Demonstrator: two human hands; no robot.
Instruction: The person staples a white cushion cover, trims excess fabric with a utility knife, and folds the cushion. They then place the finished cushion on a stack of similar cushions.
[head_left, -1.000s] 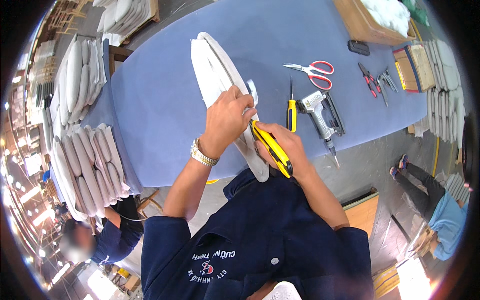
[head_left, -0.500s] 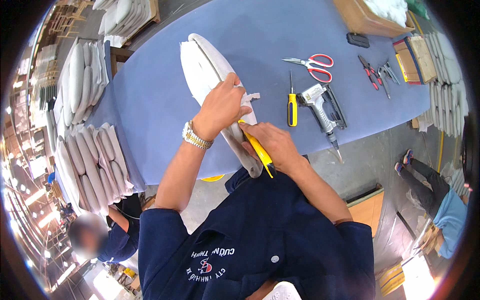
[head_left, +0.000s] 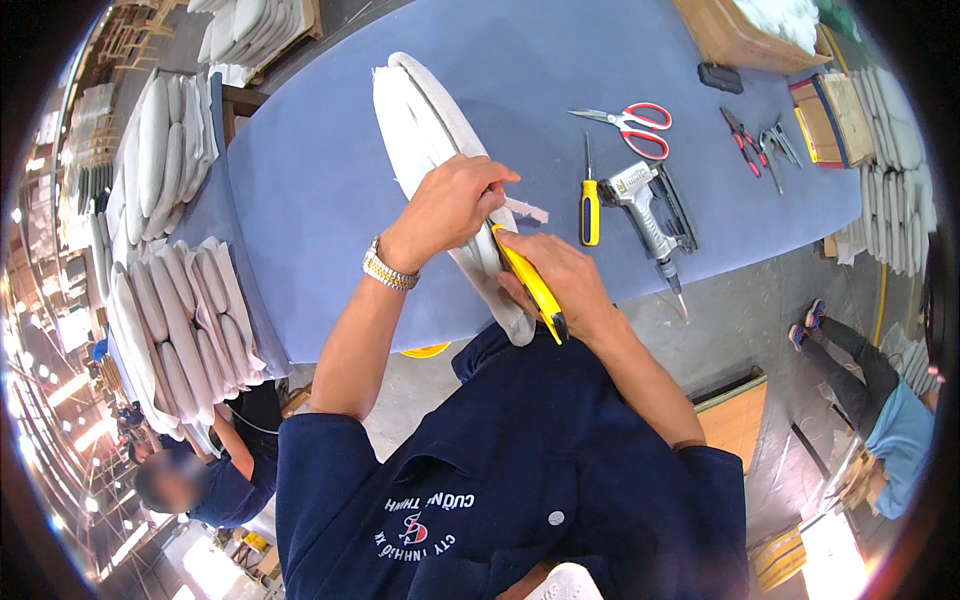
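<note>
A long, narrow grey-and-white upholstered pad (head_left: 440, 110) lies slantwise on the blue-covered table, its near end reaching past the table edge against my body. My left hand (head_left: 452, 208), wearing a wristwatch, is closed at the pad's middle, pinching fabric along its edge. From beside those fingers a loose pale fabric strip (head_left: 527, 211) sticks out to the right. My right hand (head_left: 568, 282) is wrapped round a yellow utility knife (head_left: 532, 278) with a black end. The knife's front end is against the pad just below my left hand; its blade is hidden.
Right of the pad lie a yellow screwdriver (head_left: 589, 212), red-handled scissors (head_left: 640, 125), a staple gun (head_left: 645, 215) with an air hose fitting and red-handled pliers (head_left: 742, 140). A carton (head_left: 715, 45) of white stuffing stands behind. Stacked pads (head_left: 175, 330) fill the left side. Two people are nearby.
The pad and both hands have shifted slightly right, and the pad's far end slightly away from me. The loose fabric strip now sticks out farther to the right.
</note>
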